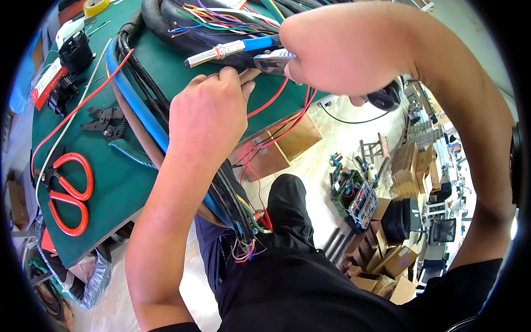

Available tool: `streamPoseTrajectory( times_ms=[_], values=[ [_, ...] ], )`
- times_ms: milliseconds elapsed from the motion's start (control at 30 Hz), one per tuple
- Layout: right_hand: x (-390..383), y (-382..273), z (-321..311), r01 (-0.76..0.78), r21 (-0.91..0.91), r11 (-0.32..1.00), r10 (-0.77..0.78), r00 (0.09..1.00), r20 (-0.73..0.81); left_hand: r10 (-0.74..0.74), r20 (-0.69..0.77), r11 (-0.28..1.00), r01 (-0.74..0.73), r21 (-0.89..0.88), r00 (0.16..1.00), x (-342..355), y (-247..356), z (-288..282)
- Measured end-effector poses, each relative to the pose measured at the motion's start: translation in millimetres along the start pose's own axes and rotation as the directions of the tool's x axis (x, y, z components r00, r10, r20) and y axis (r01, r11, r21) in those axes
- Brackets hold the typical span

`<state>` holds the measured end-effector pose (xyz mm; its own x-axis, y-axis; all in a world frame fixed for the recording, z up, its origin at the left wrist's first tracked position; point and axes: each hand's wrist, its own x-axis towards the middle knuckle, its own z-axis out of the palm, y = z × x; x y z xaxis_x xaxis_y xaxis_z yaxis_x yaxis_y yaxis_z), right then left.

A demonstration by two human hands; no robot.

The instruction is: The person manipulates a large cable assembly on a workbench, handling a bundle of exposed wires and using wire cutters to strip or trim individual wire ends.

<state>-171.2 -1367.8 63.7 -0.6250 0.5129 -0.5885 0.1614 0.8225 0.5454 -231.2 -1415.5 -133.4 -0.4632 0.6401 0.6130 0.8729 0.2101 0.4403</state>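
My right hand is closed around a tool with grey metal jaws, which look like those of pliers; its grip is mostly hidden. Beside the jaws is a silver, blue-ended cylindrical piece. Just left of the jaws, my left hand is closed, fingertips together by a tan, thin piece that I cannot make out. Thick blue cable and black cables run beneath my left wrist to a bundle of stripped wire ends over my lap. Red wires hang off the table beyond it.
The green table holds red-handled scissors, green-handled wire strippers, a black plug-like part, yellow tape and a thick black cable coil with coloured wires. Cardboard boxes and a parts organiser stand on the floor at right.
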Motion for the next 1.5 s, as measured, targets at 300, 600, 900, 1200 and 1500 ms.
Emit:
streamPoseTrajectory(
  times_ms=[300, 600, 900, 1200, 1500],
  values=[
    [1, 7, -52, 0.159, 0.049, 0.986, -0.166, 0.953, 0.255, -0.005, 0.016, 1.0, 0.005, -0.019, 1.0, 0, -1, -3],
    [17, -9, -72, 0.093, -0.045, 0.995, -0.071, 0.928, 0.366, -0.001, -0.004, 0.998, 0.0, -0.071, 1.0, -1, -2, -6],
    [21, -6, -73, 0.056, 0.052, 0.997, -0.072, 0.922, 0.38, 0.011, -0.018, 0.996, -0.013, -0.088, 1.0, 0, -2, -7],
    [34, 31, -23, 0.654, -0.448, 0.609, -0.59, 0.752, 0.295, -0.028, 0.028, 0.999, 0.029, -0.02, 0.999, 2, 2, -9],
    [16, 32, 45, 0.241, 0.059, 0.969, -0.23, 0.961, -0.151, 0.016, -0.071, 1.0, -0.016, 0.002, 0.997, 2, 5, 0]
  ],
)
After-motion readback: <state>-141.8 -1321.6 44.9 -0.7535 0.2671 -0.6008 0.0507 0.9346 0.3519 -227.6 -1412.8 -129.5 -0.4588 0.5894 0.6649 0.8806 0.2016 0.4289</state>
